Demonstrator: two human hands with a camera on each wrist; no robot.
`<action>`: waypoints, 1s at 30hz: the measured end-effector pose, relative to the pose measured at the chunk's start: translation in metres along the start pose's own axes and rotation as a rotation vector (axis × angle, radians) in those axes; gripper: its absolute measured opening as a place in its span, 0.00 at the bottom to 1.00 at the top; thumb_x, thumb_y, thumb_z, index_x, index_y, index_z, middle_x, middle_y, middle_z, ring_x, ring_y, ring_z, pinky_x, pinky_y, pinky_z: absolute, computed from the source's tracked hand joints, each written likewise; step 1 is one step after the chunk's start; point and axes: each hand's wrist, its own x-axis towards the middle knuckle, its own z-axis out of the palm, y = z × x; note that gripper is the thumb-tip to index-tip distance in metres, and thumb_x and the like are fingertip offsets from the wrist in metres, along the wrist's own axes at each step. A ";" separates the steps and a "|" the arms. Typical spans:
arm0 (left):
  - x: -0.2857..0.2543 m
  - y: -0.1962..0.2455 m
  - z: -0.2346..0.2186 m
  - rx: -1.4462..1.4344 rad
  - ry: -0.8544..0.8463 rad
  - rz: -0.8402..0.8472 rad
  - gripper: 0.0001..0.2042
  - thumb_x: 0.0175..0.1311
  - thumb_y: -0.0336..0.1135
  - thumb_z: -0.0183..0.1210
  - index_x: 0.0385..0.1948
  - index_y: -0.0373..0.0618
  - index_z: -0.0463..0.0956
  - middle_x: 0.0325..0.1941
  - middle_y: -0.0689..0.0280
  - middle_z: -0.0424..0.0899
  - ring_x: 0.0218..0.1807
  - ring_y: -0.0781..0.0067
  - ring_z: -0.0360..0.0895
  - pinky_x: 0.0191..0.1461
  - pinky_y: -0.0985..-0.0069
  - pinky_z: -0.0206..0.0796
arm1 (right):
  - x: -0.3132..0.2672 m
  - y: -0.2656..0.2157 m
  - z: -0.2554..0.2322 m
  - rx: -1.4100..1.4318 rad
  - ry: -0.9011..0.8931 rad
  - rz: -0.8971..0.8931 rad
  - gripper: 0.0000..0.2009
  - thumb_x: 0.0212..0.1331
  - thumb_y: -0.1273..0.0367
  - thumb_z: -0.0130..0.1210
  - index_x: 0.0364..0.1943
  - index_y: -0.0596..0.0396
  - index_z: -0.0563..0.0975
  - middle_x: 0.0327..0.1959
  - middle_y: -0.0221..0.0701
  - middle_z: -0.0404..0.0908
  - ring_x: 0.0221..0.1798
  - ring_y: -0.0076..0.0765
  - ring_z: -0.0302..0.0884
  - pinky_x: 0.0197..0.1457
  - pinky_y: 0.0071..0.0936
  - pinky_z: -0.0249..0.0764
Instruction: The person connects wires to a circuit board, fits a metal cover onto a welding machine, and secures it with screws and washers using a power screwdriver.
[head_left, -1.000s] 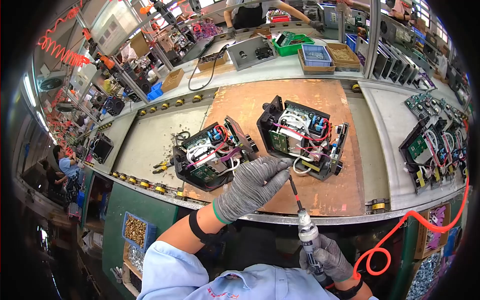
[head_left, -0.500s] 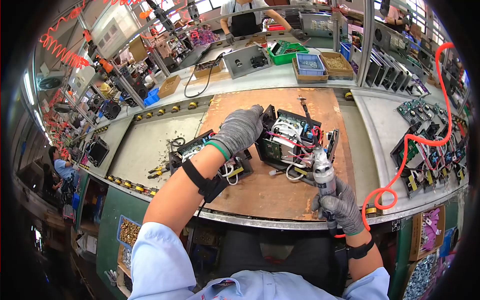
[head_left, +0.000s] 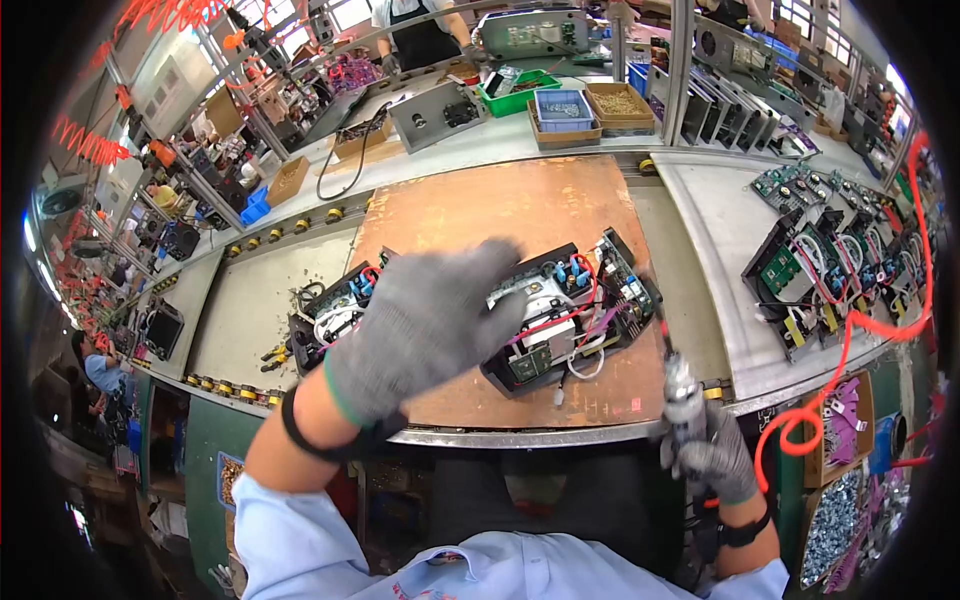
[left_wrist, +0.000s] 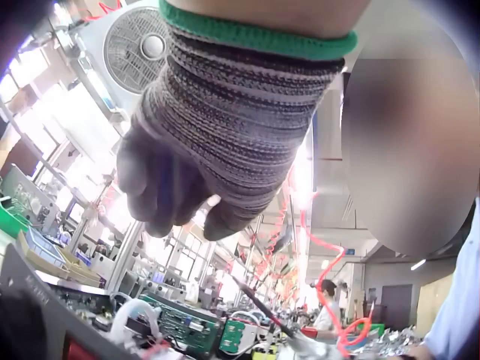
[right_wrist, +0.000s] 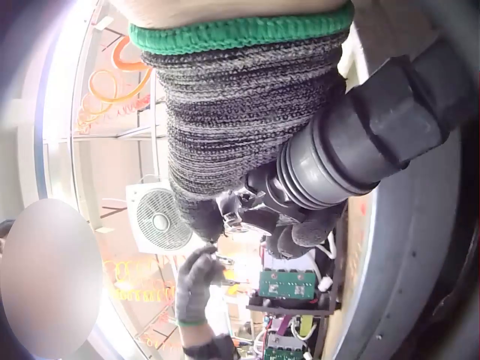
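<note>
My gloved left hand (head_left: 425,330) is blurred in the head view, raised over the gap between two black-cased electronic units, thumb apart from the fingers. It hides part of the left unit (head_left: 335,315) and the near-left side of the right unit (head_left: 560,320), which shows circuit boards, white cables and red wires. In the left wrist view the gloved fingers (left_wrist: 161,187) bend loosely. My gloved right hand (head_left: 715,455) grips a pneumatic screwdriver (head_left: 685,400) off the right front of the brown board. Its bit (head_left: 665,335) points up beside the right unit.
Both units stand on a brown board (head_left: 500,210) over the roller line. A red coiled hose (head_left: 800,420) loops at the right. More units (head_left: 800,260) sit on the right-hand metal surface. Cutters (head_left: 277,357) lie at left. A person (head_left: 420,35) stands across the line.
The screwdriver has moved from over the right unit to its right and nearer me. My left hand has left that unit's back corner and come nearer. The right unit sits turned compared with before.
</note>
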 end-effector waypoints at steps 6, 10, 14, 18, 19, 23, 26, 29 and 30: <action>0.122 -0.018 0.077 -0.073 -0.004 0.629 0.23 0.68 0.48 0.61 0.56 0.41 0.78 0.55 0.49 0.84 0.58 0.48 0.81 0.63 0.58 0.72 | -0.057 0.051 0.035 0.031 0.035 0.292 0.31 0.55 0.54 0.71 0.55 0.60 0.74 0.34 0.35 0.86 0.32 0.25 0.83 0.32 0.22 0.79; 0.139 -0.011 0.075 -0.332 -0.453 0.423 0.28 0.69 0.54 0.59 0.62 0.42 0.76 0.59 0.48 0.82 0.63 0.46 0.77 0.70 0.58 0.67 | -0.055 0.068 0.055 0.064 0.051 0.333 0.31 0.56 0.53 0.70 0.55 0.59 0.73 0.34 0.34 0.85 0.33 0.25 0.83 0.31 0.22 0.79; 0.136 -0.010 0.080 -0.200 -0.451 0.555 0.33 0.65 0.57 0.63 0.61 0.38 0.76 0.60 0.46 0.81 0.65 0.46 0.76 0.71 0.60 0.66 | -0.043 0.067 0.063 0.096 0.050 0.318 0.29 0.57 0.53 0.70 0.54 0.58 0.73 0.34 0.32 0.84 0.33 0.24 0.82 0.32 0.20 0.80; 0.126 -0.019 0.082 -0.252 -0.442 0.594 0.36 0.58 0.56 0.69 0.61 0.35 0.75 0.59 0.45 0.80 0.65 0.46 0.76 0.71 0.60 0.67 | -0.037 0.066 0.066 0.113 0.040 0.304 0.28 0.58 0.54 0.69 0.55 0.58 0.73 0.34 0.32 0.84 0.33 0.23 0.82 0.32 0.20 0.80; 0.124 -0.018 0.082 -0.251 -0.455 0.567 0.38 0.55 0.55 0.71 0.61 0.35 0.75 0.60 0.45 0.79 0.64 0.46 0.76 0.70 0.60 0.67 | -0.036 0.065 0.067 0.112 0.038 0.303 0.28 0.58 0.54 0.69 0.55 0.58 0.73 0.34 0.32 0.84 0.33 0.23 0.82 0.32 0.20 0.80; 0.115 -0.017 0.080 -0.233 -0.442 0.531 0.40 0.50 0.54 0.74 0.61 0.35 0.75 0.59 0.45 0.79 0.64 0.45 0.76 0.71 0.59 0.68 | -0.034 0.068 0.071 0.129 0.014 0.285 0.28 0.58 0.55 0.69 0.55 0.58 0.73 0.33 0.32 0.83 0.33 0.23 0.82 0.32 0.20 0.80; 0.114 -0.018 0.084 -0.199 -0.392 0.594 0.40 0.48 0.53 0.75 0.61 0.35 0.75 0.59 0.46 0.79 0.63 0.45 0.76 0.70 0.59 0.68 | -0.034 0.067 0.074 0.146 0.023 0.286 0.28 0.58 0.55 0.69 0.55 0.58 0.73 0.33 0.32 0.83 0.33 0.24 0.82 0.32 0.20 0.81; 0.118 -0.017 0.087 -0.178 -0.411 0.587 0.39 0.46 0.51 0.76 0.60 0.36 0.76 0.59 0.47 0.79 0.63 0.46 0.77 0.69 0.59 0.69 | -0.036 0.065 0.075 0.156 0.041 0.296 0.27 0.58 0.56 0.69 0.55 0.59 0.73 0.33 0.32 0.83 0.32 0.24 0.82 0.31 0.21 0.81; 0.118 -0.016 0.087 -0.178 -0.411 0.588 0.39 0.46 0.51 0.76 0.60 0.36 0.76 0.59 0.47 0.79 0.63 0.46 0.77 0.69 0.59 0.69 | -0.036 0.065 0.076 0.162 0.042 0.295 0.27 0.58 0.56 0.68 0.55 0.59 0.73 0.33 0.33 0.83 0.32 0.24 0.82 0.31 0.21 0.81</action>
